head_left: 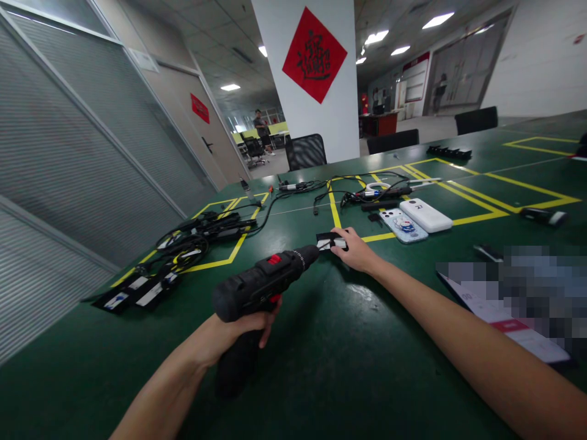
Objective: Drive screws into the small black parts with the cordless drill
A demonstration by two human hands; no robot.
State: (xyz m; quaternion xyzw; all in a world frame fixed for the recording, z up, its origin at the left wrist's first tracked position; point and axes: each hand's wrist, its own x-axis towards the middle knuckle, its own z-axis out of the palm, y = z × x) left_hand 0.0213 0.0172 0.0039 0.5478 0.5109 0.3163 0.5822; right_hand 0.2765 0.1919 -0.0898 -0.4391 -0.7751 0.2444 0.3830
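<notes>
My left hand (247, 327) is wrapped round the grip of a black cordless drill (263, 284) with a red switch, held level above the green table (330, 354). The drill's nose points right at a small black and white part (331, 241). My right hand (355, 247) pinches that part and holds it down on the table, just at the drill's tip.
Tangled black cables and chargers (197, 235) lie at the left, with flat black strips (137, 290) nearer the edge. Two phones (415, 220) and small tools (380, 194) sit beyond my right hand. Papers (504, 318) lie at the right. Chairs, a white pillar and distant people stand behind.
</notes>
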